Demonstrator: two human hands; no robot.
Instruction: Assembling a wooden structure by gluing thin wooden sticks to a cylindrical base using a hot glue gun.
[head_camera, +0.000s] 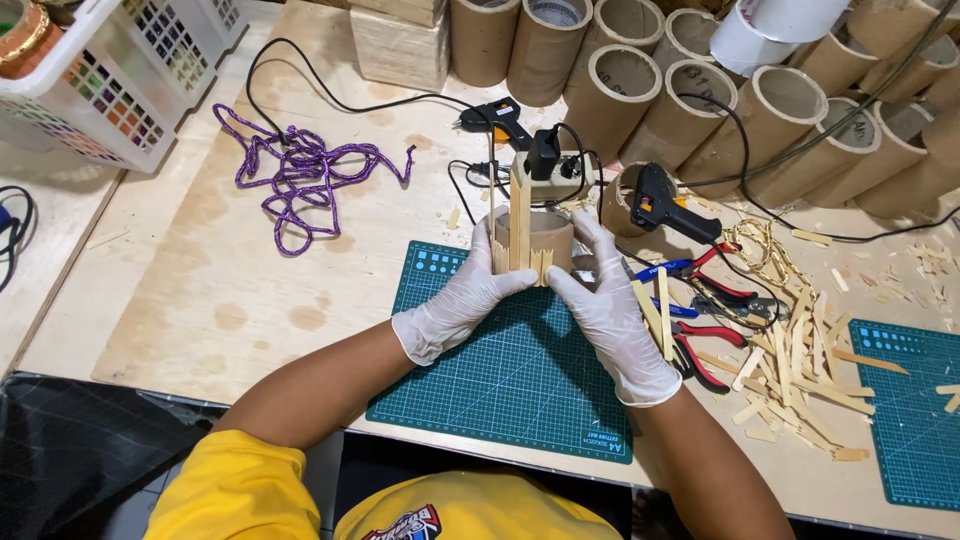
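Observation:
Both my hands wear white gloves and grip a short cardboard tube (548, 236) standing upright on a green cutting mat (520, 370). Wooden sticks (520, 215) of uneven length are stuck along the tube's near side, one tall stick rising above its rim. My left hand (462, 300) presses the tube's left side and the sticks there. My right hand (608, 305) holds the right side, fingers wrapped toward the back.
A black glue gun (668, 205) rests on a tube at right, another glue gun (497, 117) lies behind. Pliers and cutters (712, 300) and a pile of cut sticks (800, 370) lie right. Purple cord (300, 172) left, white basket (120, 70) far left, cardboard tubes (700, 100) behind, second mat (915, 410) right.

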